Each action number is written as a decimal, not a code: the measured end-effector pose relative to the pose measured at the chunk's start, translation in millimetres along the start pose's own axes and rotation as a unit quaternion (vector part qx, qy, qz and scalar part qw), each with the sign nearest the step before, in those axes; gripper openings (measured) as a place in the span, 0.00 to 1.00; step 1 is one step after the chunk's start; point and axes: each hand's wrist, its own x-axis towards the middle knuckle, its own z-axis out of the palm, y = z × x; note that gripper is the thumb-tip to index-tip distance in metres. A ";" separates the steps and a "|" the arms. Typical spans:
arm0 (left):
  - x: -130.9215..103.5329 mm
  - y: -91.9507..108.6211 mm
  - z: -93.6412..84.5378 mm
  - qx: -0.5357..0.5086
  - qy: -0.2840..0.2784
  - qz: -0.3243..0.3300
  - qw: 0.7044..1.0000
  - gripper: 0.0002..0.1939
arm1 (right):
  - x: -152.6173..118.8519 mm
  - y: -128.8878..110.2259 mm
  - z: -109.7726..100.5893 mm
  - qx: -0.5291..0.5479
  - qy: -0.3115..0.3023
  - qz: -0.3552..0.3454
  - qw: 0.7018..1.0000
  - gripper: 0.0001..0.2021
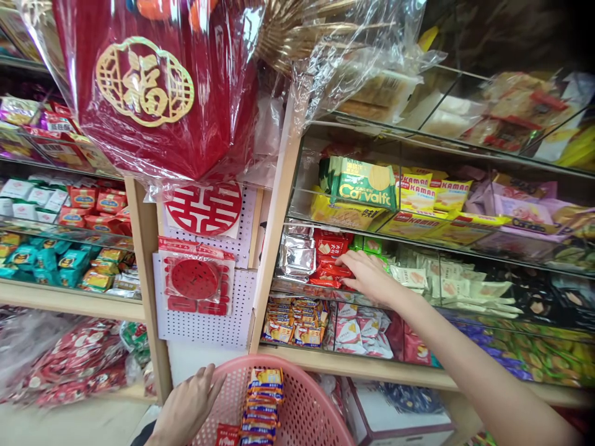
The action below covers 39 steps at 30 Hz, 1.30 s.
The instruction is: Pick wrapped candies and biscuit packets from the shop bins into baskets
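My left hand is closed at the left rim of a pink plastic basket, its thumb lying along the inner side. Inside the basket are a row of orange-and-blue snack packets and a red packet. My right hand reaches into a glass-fronted shelf bin, fingers pinched at small red snack packets. Its fingertips partly cover the packet they touch. Silver packets lie left of the red ones, and pale green-white packets lie to the right.
A plastic-wrapped red decoration hangs close in front at upper left. Glass dividers separate the bins. Yellow snack packs fill the shelf above. Below stand a white box and a wooden shelf edge.
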 end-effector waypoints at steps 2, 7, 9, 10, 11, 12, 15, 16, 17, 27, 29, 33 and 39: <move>0.9 0.2 -0.3 -0.011 0.002 -0.006 1.000 0.29 | 2.6 2.7 0.5 0.003 -0.012 -0.003 1.000 0.12; 0.8 1.0 -3.0 -0.067 0.016 -0.029 0.997 0.21 | 5.9 5.4 -0.4 0.015 -0.027 -0.016 0.999 0.10; 0.2 1.0 -3.9 -0.073 0.013 -0.031 0.997 0.20 | 6.0 5.4 -1.7 0.023 -0.029 -0.017 0.999 0.10; -0.1 0.8 -4.1 -0.076 0.014 -0.031 0.997 0.20 | 5.8 5.4 -2.4 0.027 -0.028 -0.016 0.999 0.10; -0.2 0.6 -4.1 -0.078 0.015 -0.030 0.996 0.20 | 5.4 5.5 -3.3 0.030 -0.028 -0.016 0.999 0.10; -0.2 0.5 -4.0 -0.077 0.017 -0.028 0.996 0.20 | 4.9 5.6 -4.2 0.033 -0.026 -0.014 0.999 0.10; 0.4 -0.1 -2.6 -0.075 0.020 -0.028 0.997 0.20 | 3.2 6.6 -7.4 0.044 -0.017 -0.007 0.999 0.09; 0.8 -0.2 -1.7 -0.075 0.020 -0.029 0.997 0.20 | 2.7 7.1 -8.5 0.049 -0.013 -0.003 0.999 0.09; 1.1 -0.4 -0.6 -0.077 0.023 -0.030 0.996 0.19 | 2.1 7.6 -9.6 0.056 -0.011 0.002 0.998 0.09; 2.1 -1.7 6.2 -0.101 0.027 -0.030 0.994 0.21 | -6.7 12.2 -18.2 0.090 0.003 0.003 0.996 0.08; 2.3 -1.5 5.5 -0.101 0.025 -0.032 0.994 0.21 | -9.1 14.0 -20.5 0.088 0.008 0.003 0.996 0.09; 3.0 -0.6 2.4 -0.094 0.022 -0.039 0.995 0.22 | -15.0 15.5 -28.4 0.082 0.016 0.004 0.997 0.10; 3.8 1.0 -7.7 -0.120 0.004 -0.072 0.990 0.23 | -22.9 11.9 -34.6 0.082 0.018 0.011 0.996 0.10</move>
